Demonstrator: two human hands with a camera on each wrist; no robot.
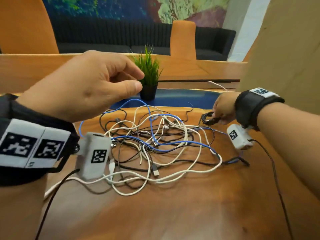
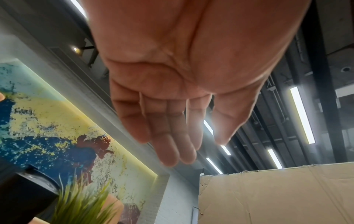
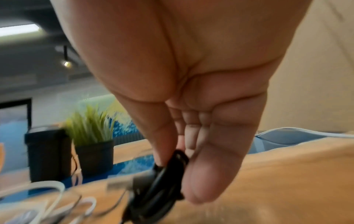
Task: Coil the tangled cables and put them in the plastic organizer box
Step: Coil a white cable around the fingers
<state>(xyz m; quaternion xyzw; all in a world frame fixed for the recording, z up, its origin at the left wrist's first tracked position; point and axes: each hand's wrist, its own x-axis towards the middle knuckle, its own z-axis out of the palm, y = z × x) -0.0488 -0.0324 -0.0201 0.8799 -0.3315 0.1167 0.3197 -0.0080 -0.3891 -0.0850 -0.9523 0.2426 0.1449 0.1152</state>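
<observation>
Pinching black coiled cable [image 1: 208, 118] – right hand [image 1: 223, 110]; left hand [image 1: 83, 87] empty.

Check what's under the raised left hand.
Under the empty, open left hand lies the tangle of white, black and blue cables on the wooden table. Its wrist hides the pile's left edge.

Your wood surface [image 1: 173, 213] has a blue strip at the far side. On it: tangled cables [image 1: 155, 144], white, black and blue, mid-surface; potted plant [image 1: 149, 80] on the strip.
</observation>
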